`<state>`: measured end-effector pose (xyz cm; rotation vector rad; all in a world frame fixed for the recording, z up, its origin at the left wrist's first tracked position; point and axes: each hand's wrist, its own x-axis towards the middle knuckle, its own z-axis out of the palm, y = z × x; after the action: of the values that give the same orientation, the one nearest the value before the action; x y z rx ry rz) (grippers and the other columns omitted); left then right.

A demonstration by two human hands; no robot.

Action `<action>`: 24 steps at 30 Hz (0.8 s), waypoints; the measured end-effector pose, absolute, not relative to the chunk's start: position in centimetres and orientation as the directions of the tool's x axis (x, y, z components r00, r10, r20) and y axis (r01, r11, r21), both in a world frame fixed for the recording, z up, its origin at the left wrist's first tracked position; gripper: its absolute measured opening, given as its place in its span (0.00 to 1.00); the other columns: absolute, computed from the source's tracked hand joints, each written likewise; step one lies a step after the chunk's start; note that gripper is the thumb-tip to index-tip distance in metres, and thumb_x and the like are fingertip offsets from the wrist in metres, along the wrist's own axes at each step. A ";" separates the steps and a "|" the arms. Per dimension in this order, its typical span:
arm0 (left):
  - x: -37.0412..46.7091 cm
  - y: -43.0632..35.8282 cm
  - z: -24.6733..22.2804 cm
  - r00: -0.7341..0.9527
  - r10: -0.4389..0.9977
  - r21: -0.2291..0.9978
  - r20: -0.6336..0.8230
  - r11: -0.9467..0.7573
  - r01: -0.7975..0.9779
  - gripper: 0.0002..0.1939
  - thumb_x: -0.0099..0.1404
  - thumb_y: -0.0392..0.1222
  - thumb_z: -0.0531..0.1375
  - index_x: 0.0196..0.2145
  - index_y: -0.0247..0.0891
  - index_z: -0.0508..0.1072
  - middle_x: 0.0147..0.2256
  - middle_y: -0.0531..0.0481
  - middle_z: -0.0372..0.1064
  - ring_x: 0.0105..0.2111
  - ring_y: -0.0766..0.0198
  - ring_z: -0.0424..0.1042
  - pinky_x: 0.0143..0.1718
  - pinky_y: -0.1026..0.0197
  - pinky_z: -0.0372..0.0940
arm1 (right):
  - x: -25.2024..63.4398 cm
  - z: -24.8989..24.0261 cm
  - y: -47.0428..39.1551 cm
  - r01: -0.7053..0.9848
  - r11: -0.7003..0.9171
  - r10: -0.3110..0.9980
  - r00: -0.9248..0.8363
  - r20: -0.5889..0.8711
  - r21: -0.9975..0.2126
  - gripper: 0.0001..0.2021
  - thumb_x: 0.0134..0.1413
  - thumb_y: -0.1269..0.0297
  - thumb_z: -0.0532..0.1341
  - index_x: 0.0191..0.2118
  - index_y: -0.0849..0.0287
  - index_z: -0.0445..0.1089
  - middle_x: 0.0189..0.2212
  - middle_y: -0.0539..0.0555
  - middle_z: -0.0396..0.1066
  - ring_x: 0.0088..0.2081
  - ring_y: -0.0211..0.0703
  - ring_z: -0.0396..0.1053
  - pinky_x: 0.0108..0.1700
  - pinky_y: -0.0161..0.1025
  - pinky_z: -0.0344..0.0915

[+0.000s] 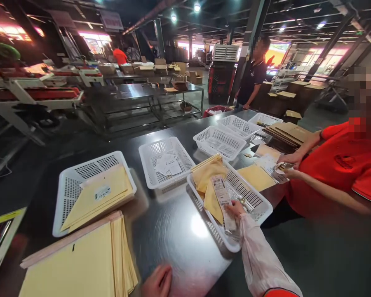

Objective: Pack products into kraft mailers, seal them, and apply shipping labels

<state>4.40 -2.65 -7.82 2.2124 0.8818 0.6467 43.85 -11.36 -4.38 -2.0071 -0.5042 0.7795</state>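
My right hand (235,209) reaches into a white perforated basket (259,206) and pinches a clear packet with a printed label (221,194). Beside the packet in that basket lie a yellow cloth-like item (208,177) and small clear bags. At the bottom edge my left hand (158,281) rests near the metal table (163,222), its fingers curled and partly cut off by the frame. Left of it stands a thick stack of yellow envelopes (77,260).
A basket (63,198) at left holds yellow envelopes; another (145,165) holds white slips. More baskets (219,142) stand farther back. On the right, a person in a red shirt (334,169) handles a small item above a yellow envelope (256,176). Another person (250,82) stands behind.
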 end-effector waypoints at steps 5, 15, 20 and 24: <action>12.2 -2.2 -1.3 0.694 0.649 0.809 0.311 -0.565 0.165 0.12 0.66 0.45 0.56 0.34 0.42 0.80 0.31 0.47 0.78 0.32 0.61 0.76 0.35 0.61 0.71 | 41.7 -1.5 -12.2 -0.153 -0.190 0.759 0.604 -0.244 -0.970 0.29 0.38 0.40 0.68 0.42 0.57 0.71 0.39 0.58 0.78 0.41 0.53 0.76 0.45 0.49 0.71; 16.2 0.1 6.4 0.739 0.627 0.969 -0.246 0.186 0.164 0.31 0.58 0.67 0.56 0.40 0.35 0.78 0.39 0.40 0.77 0.36 0.56 0.73 0.37 0.56 0.66 | 32.6 3.4 -11.4 -0.091 0.066 0.969 0.244 0.042 -0.994 0.28 0.45 0.46 0.70 0.50 0.56 0.70 0.48 0.59 0.75 0.49 0.54 0.72 0.54 0.52 0.67; 12.5 1.7 6.2 0.620 0.763 0.973 -0.180 0.229 0.001 0.29 0.58 0.63 0.59 0.45 0.36 0.76 0.41 0.41 0.76 0.40 0.55 0.73 0.41 0.55 0.66 | 28.9 3.5 -8.8 -0.068 0.036 0.999 0.012 0.035 -0.997 0.29 0.48 0.43 0.66 0.51 0.57 0.69 0.47 0.59 0.75 0.48 0.53 0.72 0.54 0.53 0.67; 8.3 1.1 5.0 0.127 0.938 0.921 0.321 -0.341 0.186 0.24 0.59 0.55 0.63 0.49 0.40 0.75 0.48 0.40 0.73 0.48 0.52 0.70 0.49 0.48 0.65 | 26.0 3.9 -6.3 0.002 -0.004 0.998 -0.058 -0.004 -1.000 0.31 0.47 0.41 0.66 0.52 0.57 0.69 0.44 0.58 0.75 0.45 0.51 0.72 0.49 0.49 0.69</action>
<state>8.34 1.13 4.99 1.6603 1.1078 1.2759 25.98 -6.32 3.93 -1.1861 -1.2512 1.2538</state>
